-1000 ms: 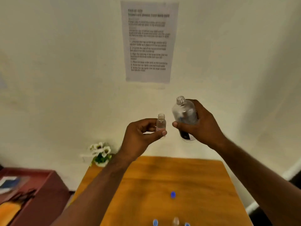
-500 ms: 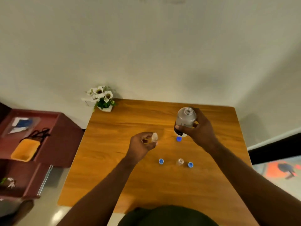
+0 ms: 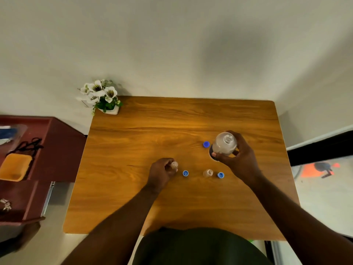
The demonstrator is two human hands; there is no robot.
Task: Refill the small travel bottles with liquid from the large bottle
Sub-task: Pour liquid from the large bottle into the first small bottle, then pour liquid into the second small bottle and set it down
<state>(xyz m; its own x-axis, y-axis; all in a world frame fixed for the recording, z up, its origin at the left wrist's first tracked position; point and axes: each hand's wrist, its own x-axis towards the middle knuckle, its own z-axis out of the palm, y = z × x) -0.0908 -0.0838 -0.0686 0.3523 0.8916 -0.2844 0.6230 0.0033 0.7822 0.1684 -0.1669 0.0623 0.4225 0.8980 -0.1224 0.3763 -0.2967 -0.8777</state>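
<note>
Setting both bottles down calls for care: the left hand (image 3: 161,173) clamps its fingers on the uncapped small bottle (image 3: 174,165) just left of a blue cap (image 3: 185,173), while the right hand (image 3: 239,159) grips the open large bottle (image 3: 224,145) (keep both upright) low over the desk (image 3: 133,150).

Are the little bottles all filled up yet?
Not sure. All three blue caps are off, lying on the table. The left hand holds one small bottle; the right hand holds the open large bottle. Another small bottle stands open. Fill levels aren't visible; capping remains.
</note>
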